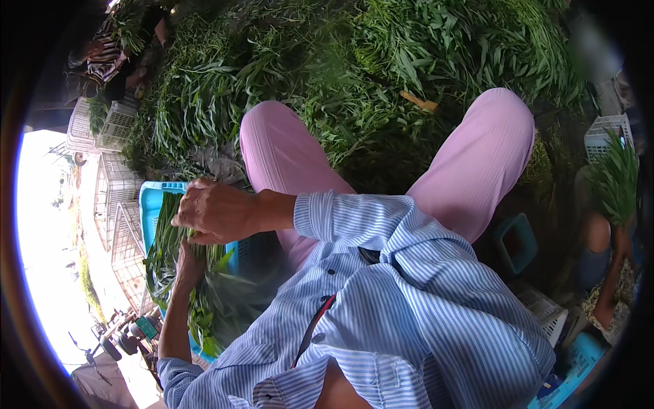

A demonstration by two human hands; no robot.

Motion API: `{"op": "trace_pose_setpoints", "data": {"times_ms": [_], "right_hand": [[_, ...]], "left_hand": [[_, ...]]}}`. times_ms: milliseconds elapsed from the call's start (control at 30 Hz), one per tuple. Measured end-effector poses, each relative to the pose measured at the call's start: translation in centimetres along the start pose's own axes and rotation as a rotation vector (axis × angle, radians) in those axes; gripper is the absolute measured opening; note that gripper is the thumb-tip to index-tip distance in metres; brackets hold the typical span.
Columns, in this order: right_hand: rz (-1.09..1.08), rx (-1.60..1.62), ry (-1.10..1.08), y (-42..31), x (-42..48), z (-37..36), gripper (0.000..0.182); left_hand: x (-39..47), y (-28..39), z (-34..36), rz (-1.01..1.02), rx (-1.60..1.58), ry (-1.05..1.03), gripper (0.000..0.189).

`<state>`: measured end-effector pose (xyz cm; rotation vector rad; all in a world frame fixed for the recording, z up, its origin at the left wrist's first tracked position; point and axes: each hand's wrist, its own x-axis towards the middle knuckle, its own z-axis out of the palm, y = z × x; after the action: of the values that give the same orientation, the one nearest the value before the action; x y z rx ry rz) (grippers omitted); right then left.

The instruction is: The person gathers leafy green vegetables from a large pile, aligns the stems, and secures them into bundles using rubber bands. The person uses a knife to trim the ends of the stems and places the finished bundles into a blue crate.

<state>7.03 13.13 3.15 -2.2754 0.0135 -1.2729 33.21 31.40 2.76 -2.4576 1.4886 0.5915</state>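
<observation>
Long-leaved greens, probably water spinach (pixel 166 225), lie in a light-blue plastic crate (pixel 149 209) at my left side. Across my body reaches my right hand (pixel 219 212), its fingers bent down over the stems at the crate's upper part. My left hand (pixel 191 263) is among the same greens, just below the right one. Its fingertips are partly hidden by the right hand and the leaves. Leaf ends (pixel 204 322) spread toward my left forearm and the crate's near end.
A large heap of greens (pixel 286 66) spreads beyond my knees, with a yellowish stick-like piece (pixel 419 101) on it. White plastic crates (pixel 117 184) stand at left, near a parked motorbike (pixel 122 337). Other people sit at upper left (pixel 104 53) and right (pixel 608 266), each by greens.
</observation>
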Motion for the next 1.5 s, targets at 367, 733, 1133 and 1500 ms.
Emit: {"op": "trace_pose_setpoints", "data": {"times_ms": [367, 733, 1133, 1500], "right_hand": [[1.418, -0.22, 0.452, 17.5, -24.4, -18.9, 0.033], [1.682, -0.772, -0.122, 22.2, -38.0, -27.1, 0.023], [1.58, -0.075, -0.634, 22.2, -44.7, -38.3, 0.024], [1.48, -0.057, -0.669, 20.2, -41.9, -37.3, 0.018]], "left_hand": [[3.4, -0.2, -7.7, 0.012, 0.168, -0.415, 0.111], [22.4, 20.6, -13.2, 0.17, 0.331, 0.06, 0.055], [38.6, 46.1, 5.3, 0.954, 0.219, -0.229, 0.04], [44.8, 47.0, 11.3, 0.817, 0.241, -0.246, 0.03]]}}
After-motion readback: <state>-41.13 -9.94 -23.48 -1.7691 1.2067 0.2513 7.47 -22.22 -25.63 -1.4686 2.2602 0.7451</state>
